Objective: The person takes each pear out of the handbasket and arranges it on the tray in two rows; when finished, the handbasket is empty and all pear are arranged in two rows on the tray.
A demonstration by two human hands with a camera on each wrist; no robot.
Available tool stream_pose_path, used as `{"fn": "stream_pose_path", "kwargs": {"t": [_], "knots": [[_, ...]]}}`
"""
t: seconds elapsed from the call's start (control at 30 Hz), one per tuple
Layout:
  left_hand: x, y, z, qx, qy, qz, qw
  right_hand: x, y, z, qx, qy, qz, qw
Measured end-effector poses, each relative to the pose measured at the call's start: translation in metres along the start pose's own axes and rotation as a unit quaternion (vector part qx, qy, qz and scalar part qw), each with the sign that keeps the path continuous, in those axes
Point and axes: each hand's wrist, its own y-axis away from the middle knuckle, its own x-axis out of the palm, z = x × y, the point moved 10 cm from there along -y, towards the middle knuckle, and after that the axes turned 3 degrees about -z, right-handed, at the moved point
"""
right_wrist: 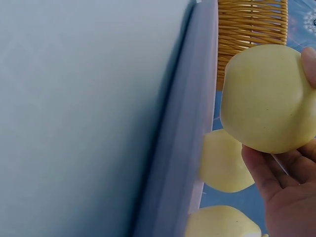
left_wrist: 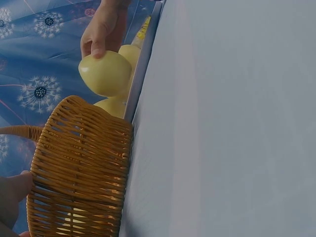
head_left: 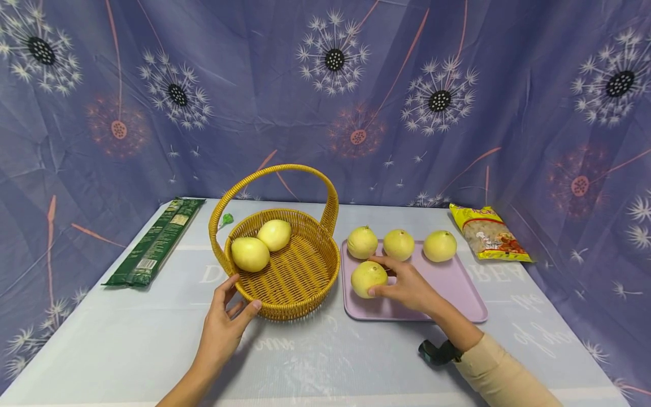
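A pale yellow round fruit (head_left: 368,279) is held between the thumb and fingers of my right hand (head_left: 407,285), over the left part of the pink tray (head_left: 432,308). In the right wrist view the same fruit (right_wrist: 269,98) looks raised above the tray edge. Several similar fruits, among them one at the tray's right (head_left: 439,246), sit along the tray's back. My left hand (head_left: 221,325) holds the front left rim of a woven basket (head_left: 300,305) with a tall handle. Inside the basket two more fruits (head_left: 251,254) lie against its left and back.
A long green packet (head_left: 155,243) lies at the table's left. At the back right rests a yellow snack-like bag (head_left: 489,233). A small green item (head_left: 226,219) is behind the basket. The basket handle (head_left: 285,168) arches high, and a patterned curtain (head_left: 254,102) hangs behind the table.
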Motion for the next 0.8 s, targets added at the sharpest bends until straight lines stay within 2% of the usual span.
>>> {"fn": "stream_pose_path", "kwargs": {"t": [0.57,0.8], "knots": [[0.001,-0.001,0.001,-0.008,0.007,0.004,0.9999,0.01,0.001,-0.007,0.0,0.01,0.02,1.0],[0.001,-0.001,0.001,-0.008,0.008,0.005,0.9999,0.012,0.002,-0.011,0.019,0.009,0.027,0.999]]}}
